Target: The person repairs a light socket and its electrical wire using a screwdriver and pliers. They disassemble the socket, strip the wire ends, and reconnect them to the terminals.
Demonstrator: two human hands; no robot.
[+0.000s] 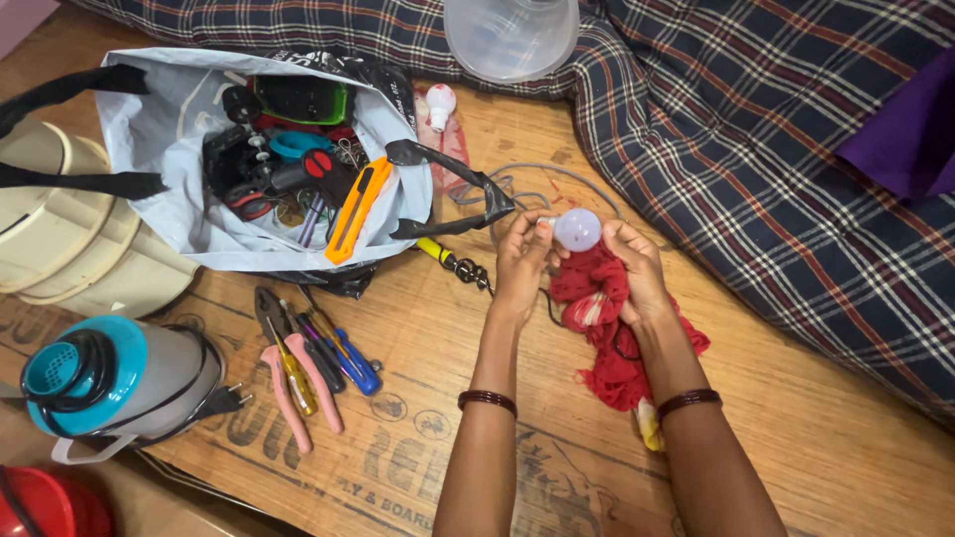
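My left hand [521, 261] and right hand [633, 267] both grip a round pale-lilac glass bulb [578, 230]; a crumpled red cloth [597, 298] hangs under my right palm.

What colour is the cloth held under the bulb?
Red; the cloth sits in the right hand beneath the bulb, clearest in the head view.
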